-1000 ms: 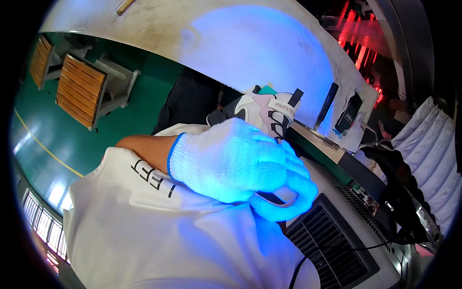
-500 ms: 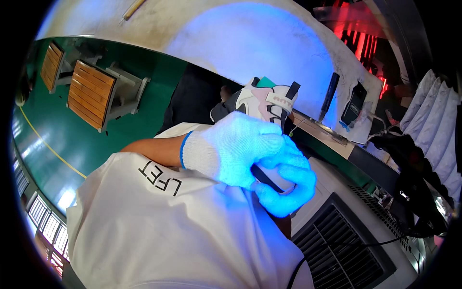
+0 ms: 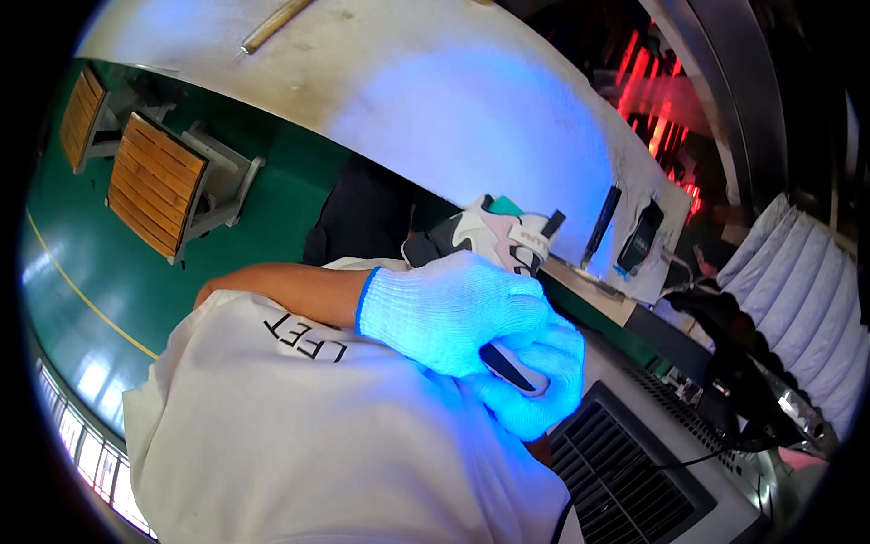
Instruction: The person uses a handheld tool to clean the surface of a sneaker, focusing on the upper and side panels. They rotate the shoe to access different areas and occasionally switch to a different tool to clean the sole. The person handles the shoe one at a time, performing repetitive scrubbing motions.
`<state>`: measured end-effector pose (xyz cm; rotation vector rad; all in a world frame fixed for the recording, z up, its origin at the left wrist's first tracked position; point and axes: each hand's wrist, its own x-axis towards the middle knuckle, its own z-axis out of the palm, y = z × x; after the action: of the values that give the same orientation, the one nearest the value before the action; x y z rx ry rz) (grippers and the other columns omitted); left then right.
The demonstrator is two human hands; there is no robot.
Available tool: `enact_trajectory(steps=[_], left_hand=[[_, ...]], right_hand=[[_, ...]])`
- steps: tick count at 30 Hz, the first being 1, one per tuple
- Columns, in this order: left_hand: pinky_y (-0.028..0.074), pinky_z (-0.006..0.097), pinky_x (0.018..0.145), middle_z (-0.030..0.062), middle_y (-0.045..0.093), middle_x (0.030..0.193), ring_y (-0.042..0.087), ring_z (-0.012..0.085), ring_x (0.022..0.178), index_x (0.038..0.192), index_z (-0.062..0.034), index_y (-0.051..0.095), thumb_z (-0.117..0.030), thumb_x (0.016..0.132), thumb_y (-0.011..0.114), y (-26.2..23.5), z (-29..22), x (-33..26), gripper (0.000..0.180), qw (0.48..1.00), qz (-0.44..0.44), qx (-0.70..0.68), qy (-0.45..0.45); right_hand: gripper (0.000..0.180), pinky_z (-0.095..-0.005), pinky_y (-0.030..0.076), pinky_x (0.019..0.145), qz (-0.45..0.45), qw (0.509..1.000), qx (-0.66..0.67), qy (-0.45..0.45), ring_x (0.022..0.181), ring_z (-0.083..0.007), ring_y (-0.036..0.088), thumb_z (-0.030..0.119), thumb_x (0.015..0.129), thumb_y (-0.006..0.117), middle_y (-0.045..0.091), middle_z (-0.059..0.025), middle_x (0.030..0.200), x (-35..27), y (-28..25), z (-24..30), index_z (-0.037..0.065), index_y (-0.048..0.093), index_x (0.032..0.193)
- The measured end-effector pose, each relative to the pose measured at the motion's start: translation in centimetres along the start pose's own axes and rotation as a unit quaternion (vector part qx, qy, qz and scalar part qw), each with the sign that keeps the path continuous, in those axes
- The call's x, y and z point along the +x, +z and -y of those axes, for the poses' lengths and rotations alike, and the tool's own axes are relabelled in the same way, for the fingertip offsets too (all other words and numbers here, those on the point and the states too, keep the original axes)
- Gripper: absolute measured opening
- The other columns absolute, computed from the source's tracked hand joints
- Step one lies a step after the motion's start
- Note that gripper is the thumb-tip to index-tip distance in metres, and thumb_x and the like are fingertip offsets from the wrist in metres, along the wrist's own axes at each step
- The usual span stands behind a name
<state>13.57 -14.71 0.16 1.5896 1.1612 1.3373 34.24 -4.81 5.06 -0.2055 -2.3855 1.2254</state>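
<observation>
A low shoe point(image 3: 476, 234) in white, pink and black, with a strap and a green patch inside, is held against my shirt below the bench edge. My left hand point(image 3: 444, 313), in a white knit glove with a blue cuff, closes over the shoe's near part. My right hand point(image 3: 544, 385), gloved in white too, has its fingers curled round the toe end, where a dark and white edge shows between the two hands. Bright blue light falls on both gloves. Most of the shoe's front half is covered by them.
The workbench point(image 3: 362, 54) carries a blue light spot, a wooden-handled pointed tool point(image 3: 276, 24), a black pen-like stick point(image 3: 603, 227) and a dark flat object point(image 3: 641, 238). Slatted stools point(image 3: 159, 186) stand left. At right are a grilled machine point(image 3: 625, 471) and a white ribbed duct point(image 3: 788, 299).
The bench and the shoe's strap end sit lower in the picture as the view shifts. Both hands keep their hold on the shoe, the right one slightly lower.
</observation>
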Motion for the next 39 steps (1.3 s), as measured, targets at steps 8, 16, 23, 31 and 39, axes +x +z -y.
enact_trajectory(steps=[8, 16, 23, 31, 39], left_hand=[[0.057, 0.045, 0.08, 0.0117, 0.066, 0.107, 0.066, 0.0359, 0.097, 0.107, -0.0085, 0.067, -0.032, 0.063, 0.099, 0.2, 6.2, -7.2, 0.06, 0.985, -0.157, -0.002, -0.076], [0.051, 0.047, 0.07, 0.0108, 0.059, 0.091, 0.062, 0.0339, 0.085, 0.087, -0.0113, 0.065, -0.025, 0.067, 0.086, 0.5, 3.2, -3.5, 0.032, 0.972, -0.216, 0.042, 0.086], [0.057, 0.049, 0.077, 0.0101, 0.064, 0.1, 0.068, 0.0351, 0.095, 0.09, -0.0126, 0.07, -0.023, 0.07, 0.089, -1.5, 3.8, -0.4, 0.03, 0.986, -0.116, -0.017, 0.118], [0.059, 0.05, 0.077, 0.0145, 0.066, 0.102, 0.072, 0.0393, 0.095, 0.102, -0.0084, 0.066, -0.017, 0.063, 0.088, 0.0, 2.5, 4.6, 0.046, 0.993, -0.059, -0.084, -0.056], [0.059, 0.05, 0.078, 0.0138, 0.066, 0.107, 0.071, 0.0398, 0.093, 0.109, -0.0075, 0.065, -0.02, 0.072, 0.09, -0.8, 4.8, 9.8, 0.047, 0.932, 0.108, 0.328, -0.109]], right_hand=[[0.053, -0.0713, 0.05, 0.119, 0.049, 0.994, -0.074, 0.062, 0.14, -0.0513, 0.063, 0.012, 0.08, 0.101, 0.067, -0.0228, 0.139, 2.5, -0.1, 1.9, 0.012, 0.079, 0.128], [0.079, -0.0641, 0.047, 0.124, 0.108, 0.988, -0.036, 0.102, 0.15, -0.0533, 0.054, 0.011, 0.081, 0.102, 0.061, -0.03, 0.153, 4.2, -0.5, 2.1, -0.002, 0.06, 0.146], [0.076, -0.0634, 0.048, 0.122, 0.067, 0.997, -0.019, 0.033, 0.144, -0.0477, 0.061, 0.014, 0.076, 0.104, 0.064, -0.0252, 0.149, 4.1, -1.8, -0.1, -0.001, 0.066, 0.14], [0.068, -0.0564, 0.053, 0.115, -0.029, 0.999, 0.04, 0.001, 0.131, -0.0406, 0.068, 0.014, 0.071, 0.103, 0.07, -0.0221, 0.14, -1.1, -2.8, -5.4, 0.002, 0.072, 0.131], [0.072, -0.0422, 0.06, 0.104, -0.068, 0.993, 0.03, 0.09, 0.121, -0.0278, 0.077, 0.044, 0.077, 0.102, 0.079, -0.0199, 0.132, 0.2, -1.0, -16.2, -0.002, 0.08, 0.127]])
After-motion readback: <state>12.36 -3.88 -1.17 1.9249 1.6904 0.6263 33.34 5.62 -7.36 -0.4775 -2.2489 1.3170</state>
